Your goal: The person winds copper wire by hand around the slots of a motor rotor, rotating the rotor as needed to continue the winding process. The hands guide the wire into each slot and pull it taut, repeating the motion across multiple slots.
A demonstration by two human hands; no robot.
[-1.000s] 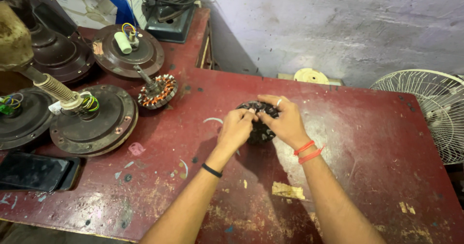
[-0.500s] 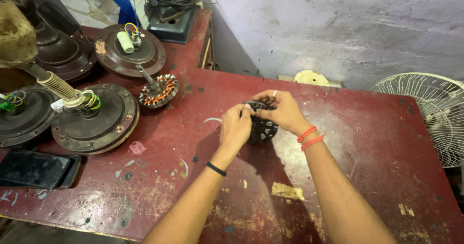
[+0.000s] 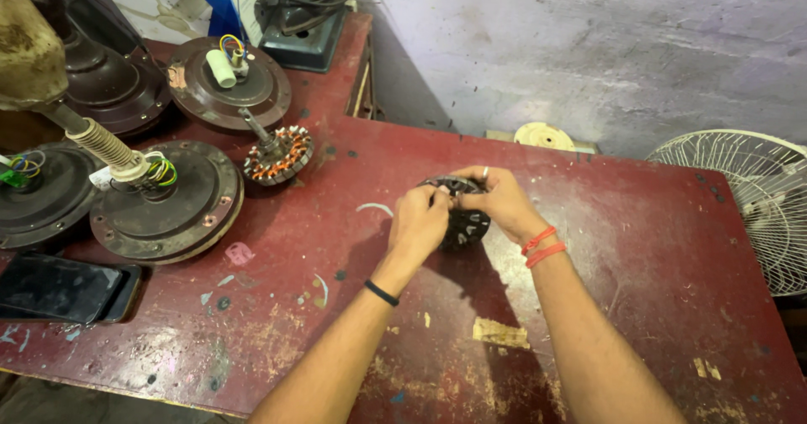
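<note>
Both my hands hold a dark round motor stator (image 3: 467, 224) just above the red worktable (image 3: 639, 247). My left hand (image 3: 420, 221) grips its left side, fingers curled on the rim; a black band is on that wrist. My right hand (image 3: 496, 201) wraps over the top and right side, a ring on one finger and red bands at the wrist. Most of the stator is hidden under my fingers.
A second stator with copper windings (image 3: 279, 153) lies to the left. Several brown ceiling fan motor housings (image 3: 168, 205) crowd the left end. A black phone (image 3: 59, 289) lies near the front left edge. A white fan guard (image 3: 756, 197) stands at the right.
The hands have lifted slightly and shifted on the stator, with the left hand closing in nearer the right at its top edge.
</note>
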